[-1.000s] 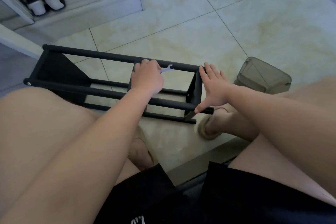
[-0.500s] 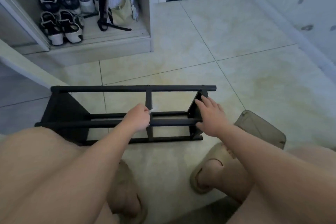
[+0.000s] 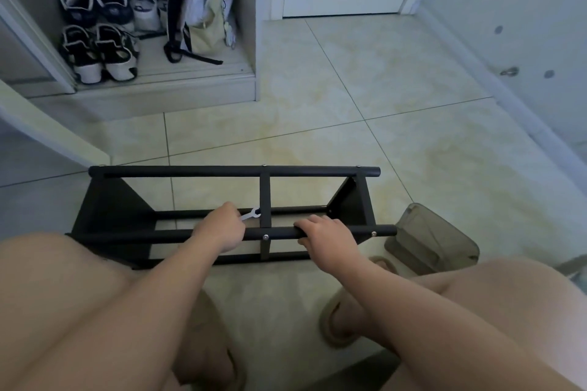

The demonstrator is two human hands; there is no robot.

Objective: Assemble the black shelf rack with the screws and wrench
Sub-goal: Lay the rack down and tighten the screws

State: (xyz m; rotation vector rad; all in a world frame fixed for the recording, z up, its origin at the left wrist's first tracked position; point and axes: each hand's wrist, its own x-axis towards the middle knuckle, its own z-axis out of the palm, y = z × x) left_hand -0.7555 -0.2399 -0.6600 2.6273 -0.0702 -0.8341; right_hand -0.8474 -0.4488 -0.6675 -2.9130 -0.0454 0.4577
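left hand [image 3: 219, 228] pinches the handle of a small silver wrench [image 3: 250, 215], fingers curled shut around it, the open end set against the middle upright of the black rack [image 3: 222, 171]. right hand [image 3: 327, 232] is clamped over the near upper bar, just right of that upright. the two hands are apart, with the upright between them.

the rack lies on the tiled floor [image 3: 397, 89] in front of the person's knees. one translucent grey-brown box [image 3: 435, 238] sits just beside its right end; what it holds cannot be told. a wall alcove [image 3: 247, 41] at the far left holds shoes [image 3: 98, 54] and one pale bag [image 3: 203, 9] with dark straps, which covers part of the back row.

the left forearm crosses the near bar, and the left thigh hides the rack's near left corner.

counted: four long bars, two solid end panels, five screw heads [image 3: 265, 236] showing, three on the far bar and two on the near one; six shoes; one tan slipper [image 3: 336, 320] on the right foot.
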